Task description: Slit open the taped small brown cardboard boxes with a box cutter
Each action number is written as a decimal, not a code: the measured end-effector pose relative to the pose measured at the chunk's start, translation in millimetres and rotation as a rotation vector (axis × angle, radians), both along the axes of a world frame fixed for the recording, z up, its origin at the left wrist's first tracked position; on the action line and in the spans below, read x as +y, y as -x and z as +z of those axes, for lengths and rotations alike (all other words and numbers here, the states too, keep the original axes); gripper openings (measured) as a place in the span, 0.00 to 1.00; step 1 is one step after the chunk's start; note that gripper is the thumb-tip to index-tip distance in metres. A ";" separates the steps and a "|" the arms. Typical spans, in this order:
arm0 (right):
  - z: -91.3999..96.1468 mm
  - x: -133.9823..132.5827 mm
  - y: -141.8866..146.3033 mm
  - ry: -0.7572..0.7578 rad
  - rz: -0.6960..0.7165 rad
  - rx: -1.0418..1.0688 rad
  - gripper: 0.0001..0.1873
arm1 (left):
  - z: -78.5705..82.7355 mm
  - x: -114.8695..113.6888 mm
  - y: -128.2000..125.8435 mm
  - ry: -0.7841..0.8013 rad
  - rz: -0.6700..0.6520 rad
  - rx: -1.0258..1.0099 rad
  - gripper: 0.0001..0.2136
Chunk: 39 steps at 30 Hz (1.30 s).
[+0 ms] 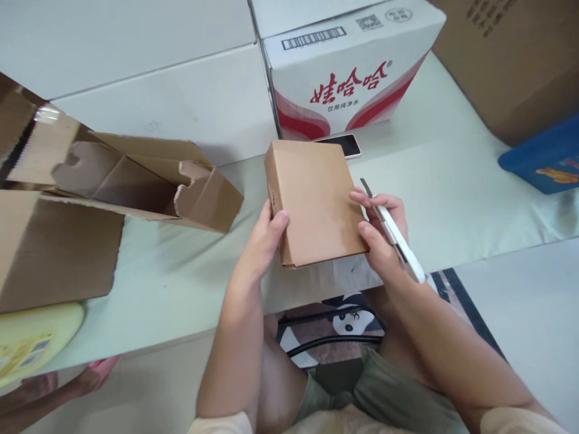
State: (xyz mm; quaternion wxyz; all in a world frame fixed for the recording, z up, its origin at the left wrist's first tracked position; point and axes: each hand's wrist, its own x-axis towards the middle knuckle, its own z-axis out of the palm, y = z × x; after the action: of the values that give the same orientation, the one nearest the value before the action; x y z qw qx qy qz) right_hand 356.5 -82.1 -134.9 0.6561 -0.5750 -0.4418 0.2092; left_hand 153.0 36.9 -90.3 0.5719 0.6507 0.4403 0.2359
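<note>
We hold a brown rectangular cardboard box (316, 205) between our left hand (265, 238), pinching one side, and our right hand (380, 246), clasping the opposite edge plus a slim white utility knife (398, 239).

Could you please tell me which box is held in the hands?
The small brown box between the left hand and right hand; neither touches the open box at left or the white red-lettered box.
</note>
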 end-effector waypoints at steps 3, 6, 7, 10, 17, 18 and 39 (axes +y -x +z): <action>4.8 -1.8 2.1 -0.042 0.069 -0.050 0.15 | 6.1 1.8 3.1 0.167 0.024 -0.104 0.41; 4.4 -2.8 1.6 -0.032 0.142 -0.099 0.13 | 5.0 4.6 7.4 0.198 0.080 -0.131 0.50; 3.9 -2.9 1.3 -0.023 0.164 -0.130 0.13 | 3.9 5.5 8.5 0.194 0.070 -0.120 0.52; 3.1 -2.8 -0.9 -0.015 0.146 -0.190 0.12 | 1.3 7.6 10.2 0.169 0.034 -0.076 0.51; -4.9 6.0 -18.5 0.183 -0.197 -0.038 0.16 | 3.1 8.9 7.6 0.214 0.284 -0.332 0.46; -6.9 8.0 -19.5 0.184 -0.186 0.011 0.17 | 4.4 8.1 7.0 0.226 0.307 -0.384 0.43; 4.4 2.3 -8.7 -0.076 -0.128 0.333 0.16 | 7.4 2.6 0.9 0.369 0.041 -0.026 0.27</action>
State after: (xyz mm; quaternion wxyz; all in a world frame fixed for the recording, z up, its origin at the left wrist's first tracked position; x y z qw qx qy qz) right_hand 365.2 -79.8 -130.4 0.7536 -0.5339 -0.2971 0.2424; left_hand 152.1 39.5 -82.9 0.6825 0.5223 0.4818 0.1712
